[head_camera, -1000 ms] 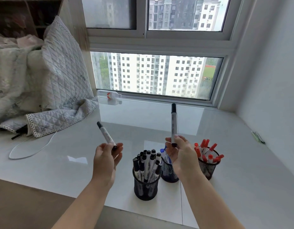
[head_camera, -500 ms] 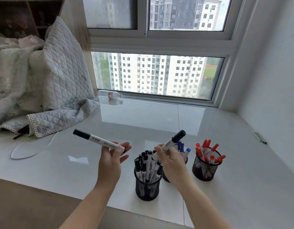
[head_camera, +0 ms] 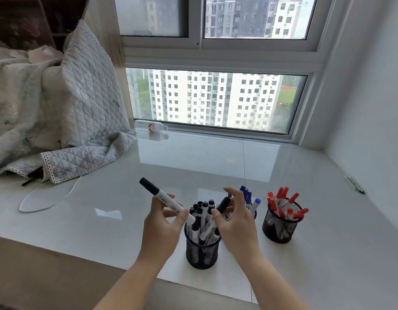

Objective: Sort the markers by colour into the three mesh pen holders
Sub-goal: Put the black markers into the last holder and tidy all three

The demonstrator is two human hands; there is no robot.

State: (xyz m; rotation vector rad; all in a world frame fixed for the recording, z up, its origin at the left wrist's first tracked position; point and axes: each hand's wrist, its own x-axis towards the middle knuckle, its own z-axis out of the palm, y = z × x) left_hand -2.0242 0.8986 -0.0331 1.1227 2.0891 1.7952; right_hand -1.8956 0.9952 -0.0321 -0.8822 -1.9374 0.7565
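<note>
Low in the centre of the frame, the left hand (head_camera: 162,229) pinches a black-capped marker (head_camera: 165,199) tilted toward the upper left, while the right hand (head_camera: 234,222) grips another black marker (head_camera: 222,205), its lower end inside the black-marker holder (head_camera: 201,251); blue holder (head_camera: 253,213) and red holder (head_camera: 279,227) stand to the right

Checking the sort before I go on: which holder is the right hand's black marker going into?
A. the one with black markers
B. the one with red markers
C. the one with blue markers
A: the right hand lowers its black marker over the black holder, not the blue or red markers.
</note>
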